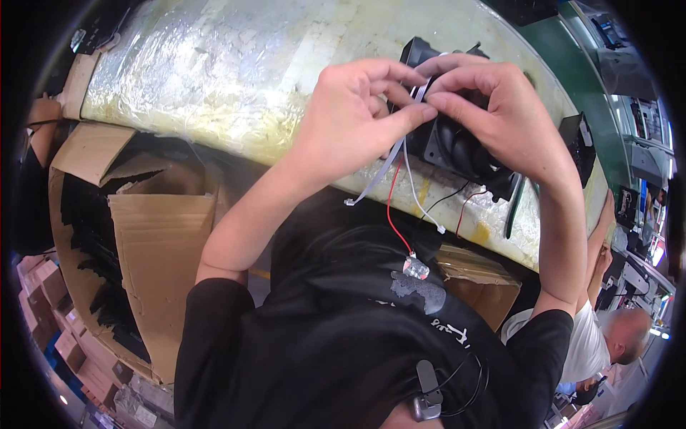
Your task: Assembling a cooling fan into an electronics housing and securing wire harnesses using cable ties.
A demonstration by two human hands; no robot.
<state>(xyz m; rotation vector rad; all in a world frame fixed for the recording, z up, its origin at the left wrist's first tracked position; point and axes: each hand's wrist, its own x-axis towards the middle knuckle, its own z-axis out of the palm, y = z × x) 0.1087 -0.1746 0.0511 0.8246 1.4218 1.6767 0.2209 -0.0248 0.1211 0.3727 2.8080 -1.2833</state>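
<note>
Over a black housing with a round fan (457,146), my two hands meet at the far side of the workbench. My left hand (343,118) is closed, thumb and fingers pinching a bundle of white cables (389,170). My right hand (511,107) pinches the same cables with thumb and forefinger, close to the left fingertips. Below the hands the cables hang past the bench edge, ending in small white connectors (441,229). A red wire (389,204) dangles too, with a silvery wrapped piece (415,267) at its end. My fingers hide part of the housing.
Clear film covers the workbench (214,79). An open cardboard box (161,250) with black parts inside stands at the left. Another black part (577,146) sits at the bench's right end. A person in a white shirt (579,343) is at the right; another person's hand (46,109) shows far left.
</note>
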